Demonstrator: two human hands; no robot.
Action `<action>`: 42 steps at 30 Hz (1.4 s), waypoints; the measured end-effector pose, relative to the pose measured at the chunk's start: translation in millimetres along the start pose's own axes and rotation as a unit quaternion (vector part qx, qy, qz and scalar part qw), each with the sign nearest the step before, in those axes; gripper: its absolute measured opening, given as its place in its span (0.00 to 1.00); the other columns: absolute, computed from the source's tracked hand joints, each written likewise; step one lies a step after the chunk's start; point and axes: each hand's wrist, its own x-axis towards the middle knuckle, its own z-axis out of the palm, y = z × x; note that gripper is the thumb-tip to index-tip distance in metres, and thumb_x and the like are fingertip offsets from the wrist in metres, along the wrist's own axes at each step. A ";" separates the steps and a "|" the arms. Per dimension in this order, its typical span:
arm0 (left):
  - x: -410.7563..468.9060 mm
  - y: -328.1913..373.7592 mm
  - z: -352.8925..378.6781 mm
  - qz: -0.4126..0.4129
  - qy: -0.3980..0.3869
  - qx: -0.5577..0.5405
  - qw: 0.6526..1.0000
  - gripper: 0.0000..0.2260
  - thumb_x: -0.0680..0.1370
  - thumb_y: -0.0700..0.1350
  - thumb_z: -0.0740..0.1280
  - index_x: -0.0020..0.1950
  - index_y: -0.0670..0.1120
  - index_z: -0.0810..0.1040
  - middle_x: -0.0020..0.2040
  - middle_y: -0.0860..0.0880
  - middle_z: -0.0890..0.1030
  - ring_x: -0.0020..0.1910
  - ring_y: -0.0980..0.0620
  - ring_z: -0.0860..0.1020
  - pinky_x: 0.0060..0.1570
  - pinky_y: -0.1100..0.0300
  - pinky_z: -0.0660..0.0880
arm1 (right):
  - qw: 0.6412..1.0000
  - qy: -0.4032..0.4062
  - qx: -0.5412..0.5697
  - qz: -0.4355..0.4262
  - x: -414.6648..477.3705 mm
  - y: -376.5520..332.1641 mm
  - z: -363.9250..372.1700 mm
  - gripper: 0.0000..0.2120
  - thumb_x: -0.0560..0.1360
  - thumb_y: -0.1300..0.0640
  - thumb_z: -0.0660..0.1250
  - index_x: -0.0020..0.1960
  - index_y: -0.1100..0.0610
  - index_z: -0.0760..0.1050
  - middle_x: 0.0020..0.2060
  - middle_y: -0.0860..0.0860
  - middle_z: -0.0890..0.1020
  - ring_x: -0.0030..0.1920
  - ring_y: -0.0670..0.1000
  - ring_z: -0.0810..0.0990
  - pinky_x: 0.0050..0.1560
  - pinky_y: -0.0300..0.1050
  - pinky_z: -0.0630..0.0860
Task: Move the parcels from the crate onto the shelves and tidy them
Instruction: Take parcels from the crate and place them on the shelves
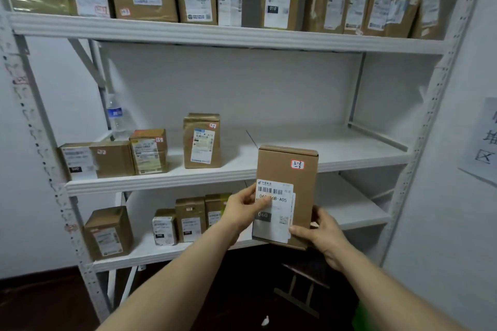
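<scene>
I hold a tall brown cardboard parcel [293,174] upright in front of the white shelving, level with the front edge of the middle shelf [166,183]. It carries a white shipping label and a small red-edged sticker reading 3-2-5. My left hand [242,209] grips its left edge, thumb on the label. My right hand [320,231] grips the lower right corner. Three parcels [201,142] stand on the left part of the middle shelf. The crate is not in view.
The top shelf [215,35] is packed with several labelled parcels. The lower shelf [166,250] holds several small boxes on its left. A water bottle [116,118] stands at the middle shelf's back left. A paper sign [484,140] hangs on the right wall.
</scene>
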 end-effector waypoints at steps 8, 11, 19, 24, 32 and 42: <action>146.0 3.5 -9.1 -0.011 0.071 0.155 0.985 0.08 0.75 0.47 0.71 0.53 0.53 0.80 0.52 0.51 0.84 0.51 0.53 0.81 0.57 0.51 0.77 | 0.998 -0.023 -0.022 -0.046 177.7 -29.5 13.7 0.37 0.65 0.70 0.75 0.70 0.58 0.66 0.48 0.49 0.79 0.49 0.52 0.79 0.46 0.45 0.79; 179.1 9.8 -24.3 0.014 0.109 0.187 0.976 0.13 0.76 0.44 0.69 0.59 0.53 0.78 0.53 0.51 0.82 0.52 0.52 0.80 0.56 0.52 0.77 | 0.998 -0.023 -0.029 -0.059 220.6 -33.1 37.9 0.35 0.68 0.70 0.74 0.71 0.56 0.66 0.48 0.50 0.78 0.45 0.46 0.78 0.35 0.32 0.77; 257.5 3.0 -58.9 0.034 0.126 0.236 0.963 0.18 0.77 0.39 0.66 0.67 0.48 0.74 0.59 0.49 0.81 0.57 0.50 0.79 0.57 0.54 0.77 | 0.996 -0.013 -0.072 -0.058 305.5 -30.7 86.0 0.30 0.71 0.66 0.72 0.70 0.58 0.65 0.56 0.51 0.77 0.53 0.49 0.75 0.45 0.36 0.77; 278.8 -13.8 -90.8 -0.006 0.227 0.244 0.943 0.15 0.75 0.33 0.63 0.61 0.42 0.75 0.57 0.47 0.78 0.54 0.52 0.75 0.53 0.63 0.71 | 0.992 -0.001 -0.114 -0.052 339.7 -19.0 96.9 0.28 0.70 0.66 0.73 0.67 0.61 0.68 0.56 0.55 0.78 0.52 0.51 0.76 0.56 0.47 0.74; 298.0 -30.9 -171.7 -0.112 0.435 0.195 0.872 0.35 0.71 0.38 0.72 0.73 0.38 0.58 0.72 0.38 0.61 0.72 0.40 0.59 0.73 0.49 0.57 | 0.990 -0.063 -0.112 -0.051 379.3 -8.5 119.8 0.29 0.70 0.68 0.72 0.68 0.61 0.66 0.53 0.53 0.77 0.52 0.52 0.76 0.55 0.45 0.74; 302.8 -41.7 -167.4 -0.154 0.360 0.209 0.896 0.19 0.74 0.33 0.61 0.65 0.39 0.69 0.61 0.40 0.77 0.61 0.40 0.74 0.52 0.55 0.69 | 0.989 -0.104 -0.089 -0.059 410.2 4.7 127.2 0.30 0.71 0.67 0.72 0.69 0.59 0.65 0.54 0.52 0.77 0.55 0.53 0.78 0.56 0.46 0.75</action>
